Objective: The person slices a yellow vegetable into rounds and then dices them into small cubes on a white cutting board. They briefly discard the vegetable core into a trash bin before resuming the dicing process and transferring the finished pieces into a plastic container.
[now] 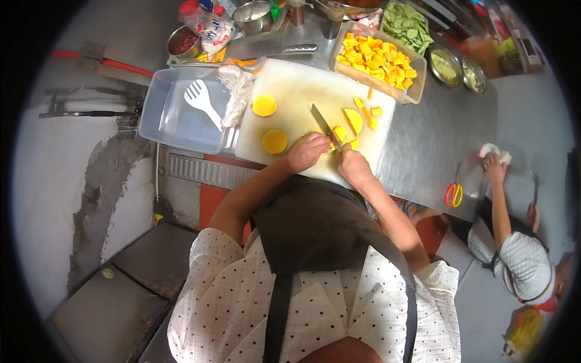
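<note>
My right hand (pixel 354 167) is closed round the handle of a kitchen knife (pixel 324 122), whose blade points away from me over a white cutting board (pixel 295 86). My left hand (pixel 309 151) rests on the board just left of the blade, fingers curled against a small piece of yellow-orange squash that they partly hide. Cut squash pieces (pixel 339 133) lie right beside the blade. Farther right are a thick half slice (pixel 352 121) and several small chunks (pixel 372 123). Two round squash slices (pixel 275 141) sit on the board's left side, one behind the other.
A plastic tub of squash cubes (pixel 336 63) touches the board's far right corner. To the left stand a clear bin (pixel 150 113) with a slotted white spatula (pixel 199 97) and a cloth (pixel 236 93). A cleaver (pixel 258 45) lies behind; scissors (pixel 454 193) and a co-worker (pixel 522 258) are at right.
</note>
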Action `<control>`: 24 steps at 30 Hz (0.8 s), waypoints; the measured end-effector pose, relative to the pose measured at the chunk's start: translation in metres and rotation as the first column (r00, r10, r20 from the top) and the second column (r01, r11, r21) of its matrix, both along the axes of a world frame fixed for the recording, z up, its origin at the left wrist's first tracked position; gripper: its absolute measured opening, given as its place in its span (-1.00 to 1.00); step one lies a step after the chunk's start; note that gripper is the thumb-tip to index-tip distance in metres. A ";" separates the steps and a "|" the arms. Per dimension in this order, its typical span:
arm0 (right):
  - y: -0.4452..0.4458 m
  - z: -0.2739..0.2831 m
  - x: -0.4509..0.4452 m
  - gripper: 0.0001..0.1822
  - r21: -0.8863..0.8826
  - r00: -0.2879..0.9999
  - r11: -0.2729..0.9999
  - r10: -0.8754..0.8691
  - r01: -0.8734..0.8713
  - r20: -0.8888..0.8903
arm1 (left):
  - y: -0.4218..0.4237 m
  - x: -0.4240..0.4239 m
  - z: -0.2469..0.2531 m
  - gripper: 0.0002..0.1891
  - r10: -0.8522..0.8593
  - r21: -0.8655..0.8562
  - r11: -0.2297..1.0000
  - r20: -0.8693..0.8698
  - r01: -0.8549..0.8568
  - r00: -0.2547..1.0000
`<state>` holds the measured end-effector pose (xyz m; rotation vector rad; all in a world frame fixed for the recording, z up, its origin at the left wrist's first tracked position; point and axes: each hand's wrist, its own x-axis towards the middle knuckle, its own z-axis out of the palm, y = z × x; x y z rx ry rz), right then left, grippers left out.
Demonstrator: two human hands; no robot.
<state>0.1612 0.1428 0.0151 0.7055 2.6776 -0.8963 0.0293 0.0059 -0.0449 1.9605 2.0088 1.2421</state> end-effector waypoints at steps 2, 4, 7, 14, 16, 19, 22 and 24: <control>-0.010 -0.009 -0.003 -0.76 0.008 0.998 0.999 -0.043 0.043 -0.055 | 0.000 0.002 -0.002 -0.77 0.002 0.003 1.000 0.013 -0.002 1.000; -0.015 -0.017 -0.002 -0.75 0.011 0.992 0.998 -0.061 0.063 -0.110 | -0.002 0.003 -0.001 -0.75 -0.001 -0.005 1.000 0.043 0.002 0.999; 0.004 -0.017 -0.010 -0.74 -0.066 0.994 0.997 -0.044 0.038 -0.102 | -0.003 -0.002 0.000 -0.72 -0.002 -0.009 1.000 0.022 0.002 1.000; 0.002 0.044 -0.005 -0.79 -0.056 0.984 0.997 0.058 -0.049 0.168 | -0.006 -0.003 0.003 -0.75 0.022 0.015 1.000 0.047 -0.022 0.999; -0.003 0.044 -0.007 -0.78 -0.056 0.987 0.998 0.045 -0.037 0.151 | -0.006 0.001 0.000 -0.75 0.043 0.029 0.999 0.068 -0.046 0.997; -0.003 0.025 -0.011 -0.79 -0.062 0.995 0.998 0.029 -0.023 0.093 | -0.003 0.003 0.001 -0.74 0.080 0.030 0.996 0.086 -0.083 0.993; -0.011 -0.001 -0.012 -0.80 -0.058 0.999 0.998 -0.032 0.031 -0.011 | -0.007 0.003 -0.005 -0.72 0.054 0.003 0.999 0.100 -0.054 0.993; -0.020 -0.017 -0.005 -0.76 -0.042 0.983 0.996 -0.082 0.075 -0.167 | -0.010 0.005 -0.004 -0.72 0.053 -0.003 0.999 0.106 -0.053 0.993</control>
